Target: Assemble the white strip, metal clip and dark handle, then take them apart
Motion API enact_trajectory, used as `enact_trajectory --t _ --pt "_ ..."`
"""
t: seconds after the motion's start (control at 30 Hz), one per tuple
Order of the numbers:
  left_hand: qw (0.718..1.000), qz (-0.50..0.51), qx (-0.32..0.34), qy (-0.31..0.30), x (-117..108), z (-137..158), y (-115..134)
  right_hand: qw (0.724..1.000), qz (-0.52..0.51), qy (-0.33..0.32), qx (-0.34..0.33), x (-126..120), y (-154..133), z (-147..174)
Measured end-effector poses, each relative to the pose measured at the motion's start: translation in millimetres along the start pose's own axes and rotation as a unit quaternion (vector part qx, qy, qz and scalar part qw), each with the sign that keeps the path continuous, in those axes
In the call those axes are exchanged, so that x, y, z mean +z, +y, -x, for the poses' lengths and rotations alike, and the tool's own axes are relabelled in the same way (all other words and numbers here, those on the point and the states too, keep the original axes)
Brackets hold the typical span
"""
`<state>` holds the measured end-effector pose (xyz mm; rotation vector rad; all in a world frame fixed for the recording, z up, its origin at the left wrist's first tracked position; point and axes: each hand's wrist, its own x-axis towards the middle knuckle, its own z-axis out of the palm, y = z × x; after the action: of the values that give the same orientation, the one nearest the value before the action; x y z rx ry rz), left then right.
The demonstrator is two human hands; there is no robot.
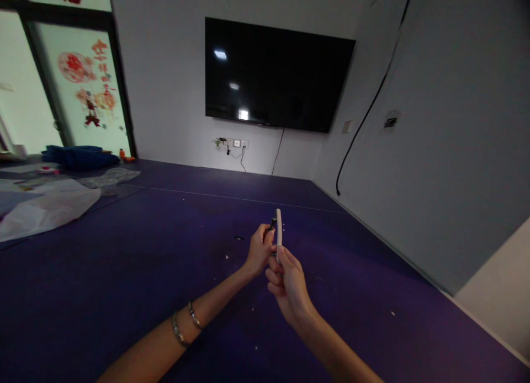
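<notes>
My right hand [290, 286] pinches the lower end of a slim, pale, slightly curved bar [279, 228], which stands upright in front of me, seen nearly edge-on. On the bar's left side my left hand [260, 248] is closed, its thumb and fingers against a small dark piece [272, 224] near the top. Whether that piece is fixed to the bar, I cannot tell. Both hands are raised over the purple surface [165, 272]. Just left of them lies a small black piece [239, 238]. Two bracelets [178, 328] circle my left forearm.
Clear plastic sheeting [53, 209] and a dark blue cloth bundle [80, 157] lie at the far left, with a small orange item [122, 154] beside them. Tiny pale bits dot the surface. A black cable [368, 110] hangs along the right wall. A large television [277, 74] is mounted ahead.
</notes>
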<state>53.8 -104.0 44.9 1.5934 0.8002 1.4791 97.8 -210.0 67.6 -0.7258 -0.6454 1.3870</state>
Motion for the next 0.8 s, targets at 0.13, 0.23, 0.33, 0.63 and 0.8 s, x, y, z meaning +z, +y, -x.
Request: enact_trajectory --t 0.13,0.23,0.33,0.63,0.8 --pt "1.0 0.008 -0.007 0.007 0 -1 -1 1.0 0.014 0.006 0.015 -3 7 3" --pt "1.0 0.012 -0.013 0.007 1 -2 -2 0.999 0.021 0.004 0.033 -6 9 6" --pt "1.0 0.006 -0.005 0.002 2 -1 -4 1.0 0.011 0.005 0.019 -5 5 5" --pt "0.999 0.032 0.0 0.019 1 -5 -10 0.999 0.008 0.012 0.039 -4 5 7" --pt "0.999 0.041 -0.023 0.0 1 -3 -11 1.0 -0.005 0.019 0.012 -6 3 4"
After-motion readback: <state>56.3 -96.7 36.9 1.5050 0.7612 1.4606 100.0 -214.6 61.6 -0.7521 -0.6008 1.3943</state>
